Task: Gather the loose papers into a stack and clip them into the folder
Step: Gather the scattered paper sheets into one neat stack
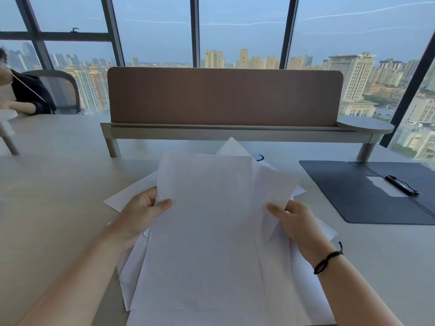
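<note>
Both hands pinch papers [207, 208]: left hand [141, 212], right hand [296, 222] | folder [367, 194] open at two o'clock, right hand nearer | sheets unsquared

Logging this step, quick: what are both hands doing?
Left hand: grips the papers at their left edge.
Right hand: grips their right edge.

Both forearms are bare — no sleeves reach into view on either side. Just behind the right hand [297, 222], a thin black cord bracelet [327, 258] circles the wrist, knotted, with a short loose end sticking up. The left hand [138, 214] wears nothing — no ring, no band.
</note>
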Demonstrator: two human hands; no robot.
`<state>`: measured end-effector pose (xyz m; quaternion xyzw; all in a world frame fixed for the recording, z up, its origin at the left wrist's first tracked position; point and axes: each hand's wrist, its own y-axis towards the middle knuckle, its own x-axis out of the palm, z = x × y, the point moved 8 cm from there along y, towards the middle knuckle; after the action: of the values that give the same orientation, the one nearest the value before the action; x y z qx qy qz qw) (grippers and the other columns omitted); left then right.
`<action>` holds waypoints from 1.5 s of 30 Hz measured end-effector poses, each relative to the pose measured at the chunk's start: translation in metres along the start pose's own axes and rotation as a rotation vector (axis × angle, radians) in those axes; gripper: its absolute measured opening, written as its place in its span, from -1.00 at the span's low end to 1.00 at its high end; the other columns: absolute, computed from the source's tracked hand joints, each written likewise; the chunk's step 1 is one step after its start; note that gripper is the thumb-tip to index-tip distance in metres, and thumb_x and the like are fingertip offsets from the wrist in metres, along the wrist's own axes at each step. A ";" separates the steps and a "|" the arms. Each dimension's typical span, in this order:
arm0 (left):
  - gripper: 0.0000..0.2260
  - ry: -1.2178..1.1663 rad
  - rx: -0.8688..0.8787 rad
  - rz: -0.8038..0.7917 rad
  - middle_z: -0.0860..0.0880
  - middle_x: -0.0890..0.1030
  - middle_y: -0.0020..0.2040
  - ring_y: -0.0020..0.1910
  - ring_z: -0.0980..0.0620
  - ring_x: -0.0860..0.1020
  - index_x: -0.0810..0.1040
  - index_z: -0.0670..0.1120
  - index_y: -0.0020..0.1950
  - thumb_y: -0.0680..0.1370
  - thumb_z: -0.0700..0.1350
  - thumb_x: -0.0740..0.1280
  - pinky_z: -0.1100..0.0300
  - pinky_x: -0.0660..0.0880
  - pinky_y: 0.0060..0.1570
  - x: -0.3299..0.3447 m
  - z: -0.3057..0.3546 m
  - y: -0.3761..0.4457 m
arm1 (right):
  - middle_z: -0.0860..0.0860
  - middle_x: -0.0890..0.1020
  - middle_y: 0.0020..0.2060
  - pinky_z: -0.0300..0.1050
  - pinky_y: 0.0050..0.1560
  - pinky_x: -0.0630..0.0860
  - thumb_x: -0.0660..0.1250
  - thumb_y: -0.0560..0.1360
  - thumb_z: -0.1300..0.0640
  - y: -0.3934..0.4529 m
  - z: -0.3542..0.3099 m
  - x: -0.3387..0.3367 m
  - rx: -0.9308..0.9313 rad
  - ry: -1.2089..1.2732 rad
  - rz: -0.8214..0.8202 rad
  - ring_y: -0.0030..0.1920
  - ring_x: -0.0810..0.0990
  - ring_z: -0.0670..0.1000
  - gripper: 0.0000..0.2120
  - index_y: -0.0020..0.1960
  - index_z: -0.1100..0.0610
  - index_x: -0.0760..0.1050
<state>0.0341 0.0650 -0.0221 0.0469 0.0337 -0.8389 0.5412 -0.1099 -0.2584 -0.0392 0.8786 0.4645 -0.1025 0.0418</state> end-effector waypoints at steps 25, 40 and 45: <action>-0.63 -0.057 0.030 -0.085 -0.11 0.69 0.23 0.17 -0.17 0.67 0.54 -0.04 0.37 0.58 -0.29 0.37 -0.11 0.57 0.18 0.018 -0.007 0.000 | 0.04 0.67 -0.27 -0.08 -0.12 0.49 0.26 0.63 0.10 -0.013 -0.029 0.052 -0.263 -0.104 -0.279 -0.25 0.57 -0.04 -0.74 -0.08 0.26 0.59; -0.79 0.005 0.063 0.178 -0.09 0.75 0.07 0.10 -0.18 0.69 0.72 0.00 0.12 0.64 -0.16 0.30 -0.07 0.57 0.14 -0.011 -0.010 0.008 | -0.03 0.79 -0.18 -0.11 -0.13 0.68 0.45 0.52 0.27 -0.026 -0.029 0.022 -0.155 -0.338 -0.350 -0.21 0.75 -0.05 -0.80 -0.01 -0.03 0.71; -0.82 -0.225 -0.031 0.387 -0.15 0.71 0.15 0.12 -0.19 0.66 0.72 -0.02 0.01 0.62 -0.16 0.31 -0.21 0.51 0.26 -0.036 -0.021 0.009 | 0.16 0.72 -0.31 -0.06 -0.27 0.50 0.40 0.56 0.22 -0.017 -0.023 0.003 -0.037 -0.029 -0.115 -0.38 0.60 0.06 -0.85 -0.14 0.14 0.72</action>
<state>0.0578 0.0961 -0.0390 -0.0497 -0.0236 -0.7189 0.6930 -0.1190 -0.2425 -0.0172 0.8481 0.5152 -0.1088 0.0587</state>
